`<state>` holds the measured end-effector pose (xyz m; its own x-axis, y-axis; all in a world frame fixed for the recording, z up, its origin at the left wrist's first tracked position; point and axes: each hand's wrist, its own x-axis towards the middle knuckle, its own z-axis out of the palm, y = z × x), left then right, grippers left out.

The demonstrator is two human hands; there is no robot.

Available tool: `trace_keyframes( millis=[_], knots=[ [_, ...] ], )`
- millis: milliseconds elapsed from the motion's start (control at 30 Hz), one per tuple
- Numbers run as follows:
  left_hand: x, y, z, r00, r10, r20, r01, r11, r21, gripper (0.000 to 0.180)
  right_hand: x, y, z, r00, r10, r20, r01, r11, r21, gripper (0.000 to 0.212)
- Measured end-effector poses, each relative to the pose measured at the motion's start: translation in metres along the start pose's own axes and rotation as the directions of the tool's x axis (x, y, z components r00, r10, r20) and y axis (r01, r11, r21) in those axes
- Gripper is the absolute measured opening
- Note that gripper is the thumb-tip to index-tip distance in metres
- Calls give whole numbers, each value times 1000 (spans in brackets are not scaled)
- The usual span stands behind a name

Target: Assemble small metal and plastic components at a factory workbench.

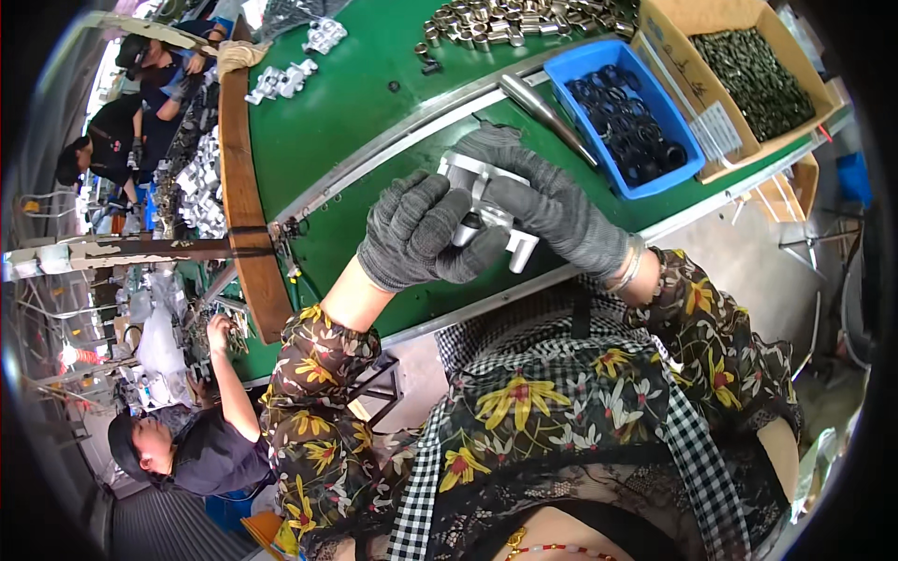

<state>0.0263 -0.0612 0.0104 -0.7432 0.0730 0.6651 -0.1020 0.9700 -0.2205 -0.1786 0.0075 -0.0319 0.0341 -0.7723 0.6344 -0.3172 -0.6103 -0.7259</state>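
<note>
Both my hands, in grey knit gloves, hold one silver metal casting (519, 245) just above the green tabletop. My left hand (416, 229) is closed, its fingers curled against the casting's left side. A small dark, ring-like end shows beside its fingertips; I cannot make out whether it is a separate piece. From the right, my right hand (561, 201) wraps over the casting, thumb across its front. Part of the casting is hidden under the gloves. Just beyond my right hand, a tapered metal rod tool (550, 120) lies on the table.
A blue bin (687, 168) of black rings stands at the right, beside a cardboard box (739, 154) of small metal parts. Metal sleeves (510, 23) are heaped at the back. Silver castings (282, 81) lie far left, near a wooden edge board (245, 187). Other people work at left.
</note>
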Motion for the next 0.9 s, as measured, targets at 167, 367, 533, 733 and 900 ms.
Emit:
trace_keyframes(
  millis=[167, 367, 533, 733, 900],
  knots=[
    [7, 26, -4, 989, 35, 145, -23, 997, -80, 61, -4, -24, -17, 881, 461, 102, -451, 757, 472, 38],
    [-1, 49, 6, 202, -879, 433, 395, -331, -857, 90, 12, -22, -39, 970, 244, 0, -244, 968, 64, 42],
    [36, 34, -11, 390, -429, 815, 600, -553, -578, 73, 37, -27, -34, 895, 0, 446, -87, 981, 174, 40],
    [-8, 69, 8, 335, -57, 941, 371, -910, -187, 81, 34, -36, -47, 841, 197, 504, -165, 980, -108, 40],
    [-10, 78, 4, 355, -458, 815, 84, -853, -516, 85, 24, 8, -130, 851, 517, 93, -341, 679, -650, 15]
  ],
)
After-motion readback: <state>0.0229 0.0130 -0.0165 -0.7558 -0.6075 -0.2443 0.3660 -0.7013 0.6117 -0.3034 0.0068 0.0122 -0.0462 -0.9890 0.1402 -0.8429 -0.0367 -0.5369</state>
